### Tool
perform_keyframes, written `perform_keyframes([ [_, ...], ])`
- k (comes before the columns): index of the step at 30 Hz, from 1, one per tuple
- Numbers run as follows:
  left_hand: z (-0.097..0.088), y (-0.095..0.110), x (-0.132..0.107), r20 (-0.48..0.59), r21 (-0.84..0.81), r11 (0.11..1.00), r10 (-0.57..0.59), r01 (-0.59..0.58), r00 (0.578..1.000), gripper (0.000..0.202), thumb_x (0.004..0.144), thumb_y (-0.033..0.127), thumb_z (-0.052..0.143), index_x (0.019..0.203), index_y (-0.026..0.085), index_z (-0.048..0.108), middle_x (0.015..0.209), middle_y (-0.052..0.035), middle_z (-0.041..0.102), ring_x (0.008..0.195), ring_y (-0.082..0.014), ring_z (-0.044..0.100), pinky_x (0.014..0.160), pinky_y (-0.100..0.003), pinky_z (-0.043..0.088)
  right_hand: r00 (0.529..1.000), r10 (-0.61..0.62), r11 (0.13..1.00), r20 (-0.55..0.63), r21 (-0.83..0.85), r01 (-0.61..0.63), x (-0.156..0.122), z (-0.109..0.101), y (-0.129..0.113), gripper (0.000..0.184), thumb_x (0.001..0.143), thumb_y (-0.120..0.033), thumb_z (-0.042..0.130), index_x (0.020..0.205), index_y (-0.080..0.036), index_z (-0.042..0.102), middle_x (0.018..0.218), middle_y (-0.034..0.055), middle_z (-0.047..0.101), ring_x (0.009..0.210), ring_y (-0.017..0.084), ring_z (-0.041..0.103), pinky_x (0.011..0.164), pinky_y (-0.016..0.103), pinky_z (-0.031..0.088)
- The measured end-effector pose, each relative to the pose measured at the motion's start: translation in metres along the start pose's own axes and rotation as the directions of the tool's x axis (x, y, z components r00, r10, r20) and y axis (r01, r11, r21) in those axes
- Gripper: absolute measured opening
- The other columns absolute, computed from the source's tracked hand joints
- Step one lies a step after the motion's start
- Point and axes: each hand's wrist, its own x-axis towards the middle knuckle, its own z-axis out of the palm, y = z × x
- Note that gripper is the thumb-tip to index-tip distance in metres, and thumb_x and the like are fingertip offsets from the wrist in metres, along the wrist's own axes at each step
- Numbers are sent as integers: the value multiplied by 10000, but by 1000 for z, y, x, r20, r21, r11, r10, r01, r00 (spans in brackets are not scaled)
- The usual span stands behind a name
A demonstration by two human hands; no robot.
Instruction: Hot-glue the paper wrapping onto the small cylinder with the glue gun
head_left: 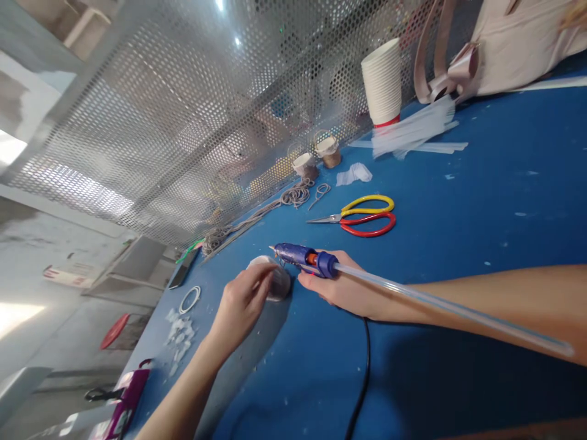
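Observation:
My right hand (346, 290) grips a blue hot glue gun (302, 256) with a long clear glue stick (449, 308) trailing out of its back. The gun's nozzle touches a small paper cup (277, 278) lying on its side on the blue table (481, 214). My left hand (241, 302) holds that cup from the near side. A black cord (360, 382) runs from the gun toward the table's near edge.
Yellow and red scissors (362, 217) lie behind the gun. Two small wrapped cups (321, 156), twine (257, 214), a stack of paper cups (383, 82), glue sticks (413, 134) and a beige bag (513, 43) sit along the perforated metal wall (206, 104). A phone (183, 269), white ring (189, 299) and glue scraps (181, 333) lie left.

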Motion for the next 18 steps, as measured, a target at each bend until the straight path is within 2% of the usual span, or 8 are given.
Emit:
perform_keyframes([
  [1, -1, -3, 1, -30, -76, 993, -95, 92, 995, 205, 833, 337, 527, 912, 225, 679, 784, -25, 698, 694, -177, 617, 670, -278, 462, 1000, -6, 1000, 8, -5, 7, 0, 0, 0, 194, 760, -199, 545, 630, -198, 400, 520, -87, 353, 498, 71, 298, 494, 202, 297],
  [3, -2, -10, 1, -125, -246, 942, -265, 229, 956, 238, 813, 387, 557, 899, 206, 685, 775, -18, 688, 683, -166, 600, 642, -265, 459, 999, -24, 999, 46, -34, 25, -1, 0, 2, 132, 755, -204, 550, 673, -191, 448, 560, -76, 393, 513, 74, 315, 497, 204, 300],
  [6, 0, -21, -2, -238, -468, 844, -405, 262, 883, 277, 785, 419, 596, 906, 186, 684, 769, -11, 665, 664, -143, 568, 618, -249, 448, 991, -75, 992, 111, -89, 85, -4, 0, 7, 104, 762, -222, 550, 702, -188, 471, 581, -65, 429, 519, 80, 338, 502, 207, 309],
  [9, 5, -25, -7, -272, -575, 786, -446, 227, 853, 272, 774, 405, 617, 919, 184, 676, 810, -14, 656, 692, -135, 569, 634, -244, 453, 971, -179, 971, 156, -131, 200, -5, 1, 14, 150, 772, -225, 542, 677, -197, 430, 578, -64, 438, 512, 80, 343, 520, 210, 321],
  [12, 10, -22, -10, -284, -603, 768, -461, 218, 841, 267, 776, 396, 623, 938, 188, 667, 830, -12, 660, 705, -131, 574, 646, -242, 465, 948, -251, 942, 196, -174, 286, -5, 2, 18, 160, 769, -217, 544, 678, -202, 414, 585, -63, 441, 508, 80, 346, 526, 211, 318],
  [18, 14, -13, -16, -299, -615, 762, -466, 205, 833, 269, 790, 396, 622, 958, 190, 664, 834, -12, 668, 737, -138, 590, 667, -248, 482, 928, -263, 916, 263, -235, 326, -5, 2, 21, 158, 746, -194, 557, 695, -209, 409, 614, -51, 457, 527, 91, 372, 538, 216, 320],
])
